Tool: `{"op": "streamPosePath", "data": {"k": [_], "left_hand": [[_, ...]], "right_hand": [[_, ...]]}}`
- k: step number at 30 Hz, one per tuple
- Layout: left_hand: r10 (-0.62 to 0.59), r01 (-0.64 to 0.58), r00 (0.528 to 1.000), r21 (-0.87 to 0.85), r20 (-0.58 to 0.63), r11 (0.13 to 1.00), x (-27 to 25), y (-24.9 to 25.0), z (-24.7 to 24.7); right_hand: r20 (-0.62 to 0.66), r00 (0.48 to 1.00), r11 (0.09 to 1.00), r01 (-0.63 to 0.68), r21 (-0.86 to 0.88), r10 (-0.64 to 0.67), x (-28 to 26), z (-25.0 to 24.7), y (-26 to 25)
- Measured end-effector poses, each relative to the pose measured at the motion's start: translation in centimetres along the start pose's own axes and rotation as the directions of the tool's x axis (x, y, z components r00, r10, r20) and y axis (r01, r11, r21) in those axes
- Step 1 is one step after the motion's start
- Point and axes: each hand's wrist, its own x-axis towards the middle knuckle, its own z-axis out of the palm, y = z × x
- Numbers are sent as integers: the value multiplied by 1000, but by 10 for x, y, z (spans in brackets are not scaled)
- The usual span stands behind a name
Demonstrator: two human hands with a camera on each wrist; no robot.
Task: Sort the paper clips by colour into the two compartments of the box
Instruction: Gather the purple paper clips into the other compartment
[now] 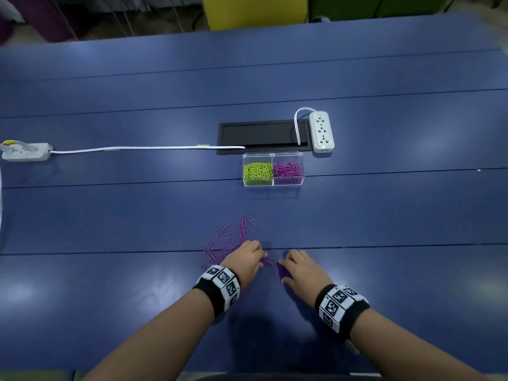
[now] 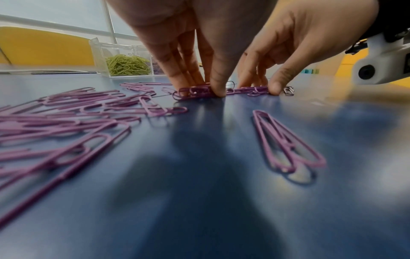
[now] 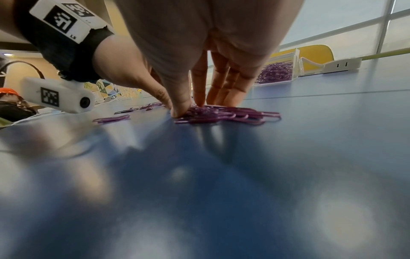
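A clear two-compartment box (image 1: 273,156) stands mid-table, holding green clips (image 1: 257,173) on its left side and purple clips (image 1: 288,170) on its right. Several loose purple clips (image 1: 228,240) lie on the blue table near me. My left hand (image 1: 258,255) pinches a small bunch of purple clips (image 2: 195,91) between thumb and fingers against the table. Just to its right, my right hand (image 1: 286,264) has thumb and fingertips closed around another heap of purple clips (image 3: 221,113). A single pair of purple clips (image 2: 286,140) lies nearer my left wrist.
Behind the box are a black recessed panel (image 1: 264,136) and a white power strip (image 1: 321,132). A second power strip (image 1: 26,152) lies at the far left, its white cable (image 1: 137,148) running to the panel. A yellow chair (image 1: 255,11) stands past the table's far edge.
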Motion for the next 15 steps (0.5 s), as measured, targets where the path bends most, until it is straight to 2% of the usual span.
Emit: {"op": "streamPosePath", "data": {"k": [4, 10, 15], "left_hand": [[-38, 38, 999, 17, -27, 999, 3, 2, 6], [-88, 89, 996, 57, -29, 994, 5, 7, 9], [-141, 138, 987, -34, -73, 990, 2, 9, 11]], "right_hand": [[64, 998, 1000, -19, 10, 18, 0, -2, -5], [143, 983, 993, -117, -24, 119, 4, -9, -13], [136, 970, 965, -220, 144, 201, 8, -13, -7]]}}
